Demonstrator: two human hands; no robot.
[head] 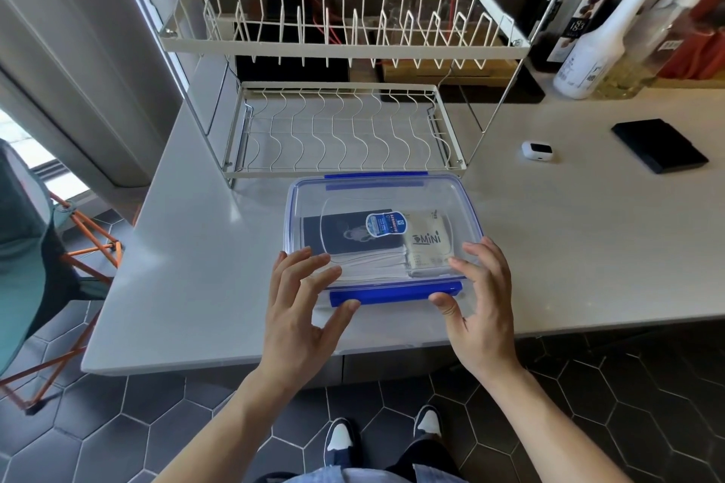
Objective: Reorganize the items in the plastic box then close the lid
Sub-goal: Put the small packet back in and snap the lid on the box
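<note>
Head view: the plastic box (382, 243) is seen standing on the white counter (196, 267), just in front of the wire dish rack (341, 129), with its clear lid (392, 200) already laid on top. Through the lid a dark booklet (349, 237) and a pale tissue pack (427, 247) are seen lying side by side inside. The left hand (298, 310) and the right hand (478, 302) are set at the two near corners, fingers spread and resting flat on the lid, thumbs placed against the ends of the blue front clip (396, 294); nothing is gripped by either hand. The step in hand is judged to be the latching of the near side. It would be done well if the lid were pressed down evenly so its rim seats all round, and the clip then pushed home with both thumbs together. The blue clip at the far edge (376, 177) appears to stand out and is probably still to be fastened.
</note>
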